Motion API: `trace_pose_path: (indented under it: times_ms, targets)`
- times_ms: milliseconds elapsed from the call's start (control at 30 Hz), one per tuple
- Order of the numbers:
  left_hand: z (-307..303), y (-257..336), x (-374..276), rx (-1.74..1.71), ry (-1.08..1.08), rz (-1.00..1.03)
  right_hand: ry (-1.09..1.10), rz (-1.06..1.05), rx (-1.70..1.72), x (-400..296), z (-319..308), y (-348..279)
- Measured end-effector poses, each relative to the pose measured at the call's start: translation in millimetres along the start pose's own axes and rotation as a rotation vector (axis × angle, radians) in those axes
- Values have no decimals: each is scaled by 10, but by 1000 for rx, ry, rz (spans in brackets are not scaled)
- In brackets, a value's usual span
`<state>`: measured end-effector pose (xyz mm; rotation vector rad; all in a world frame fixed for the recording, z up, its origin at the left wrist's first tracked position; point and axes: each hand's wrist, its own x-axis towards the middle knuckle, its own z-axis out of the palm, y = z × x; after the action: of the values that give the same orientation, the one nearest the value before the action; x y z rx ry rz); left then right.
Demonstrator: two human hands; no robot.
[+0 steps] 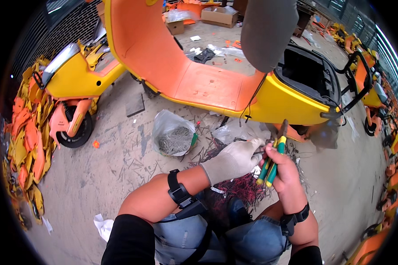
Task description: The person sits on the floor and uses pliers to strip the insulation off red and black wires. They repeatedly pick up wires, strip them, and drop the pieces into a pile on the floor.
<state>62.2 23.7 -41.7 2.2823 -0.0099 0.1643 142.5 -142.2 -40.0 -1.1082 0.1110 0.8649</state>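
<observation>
Wearing a pale knit glove, my left hand (237, 159) is closed around a short dark rod or piece of cable; its exact kind cannot be told. Pliers (278, 149) with green and yellow handles rest in my bare right hand (283, 167), jaws pointing away from me and thumb along a handle. Both hands meet at the dark piece. Below them lies a heap of red and black wire scraps (240, 190). To the left of the gloved hand stands a plastic-lined bag (175, 137) of thin grey pieces.
A yellow and orange scooter body (205, 87) with an open black compartment (306, 71) spans the space ahead. Another scooter front (74, 79) and piled body panels (28, 142) are at left. Cardboard boxes (219, 17) stand behind; more scooter parts line the right. Clear plastic lies near my hands.
</observation>
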Motion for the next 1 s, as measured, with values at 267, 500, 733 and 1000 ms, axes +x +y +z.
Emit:
trace_pose_path:
  times_ms: [267, 500, 733, 1000]
  targets:
    - [374, -114, 285, -36, 37, 19, 293, -211, -16, 422, -216, -76]
    - [447, 12, 392, -56, 36, -145, 360, -264, -39, 426, -197, -84]
    - [254, 51, 251, -94, 157, -152, 411, -409, -97, 43, 84, -141]
    - [-56, -159, 215, -377, 472, -107, 228, -397, -188, -188, 645, -70]
